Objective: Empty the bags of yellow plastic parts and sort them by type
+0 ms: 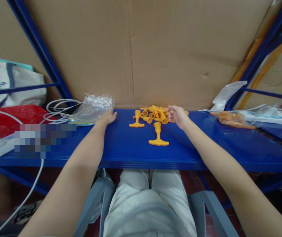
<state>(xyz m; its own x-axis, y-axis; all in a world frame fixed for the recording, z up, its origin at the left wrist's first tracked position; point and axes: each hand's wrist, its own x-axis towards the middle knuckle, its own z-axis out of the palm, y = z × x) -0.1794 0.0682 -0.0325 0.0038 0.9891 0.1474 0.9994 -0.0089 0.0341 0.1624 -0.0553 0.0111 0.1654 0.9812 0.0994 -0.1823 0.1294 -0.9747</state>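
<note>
Left hand (107, 117) laid flat and open on blue surface (131, 151), nothing held, just beside clear bag (93, 107), right hand (177, 115) half curled against pile of orange pieces (154, 115) at surface's back, grip not discernible, lone orange piece (158, 136) set nearer.

no readable text, white bag (19, 84) print blurred

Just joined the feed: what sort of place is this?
Probably a small packing or sorting station in a storeroom: a blue rack shelf used as a bench, a cardboard sheet behind it, and a pile of orange plastic parts near a clear plastic bag.
</note>
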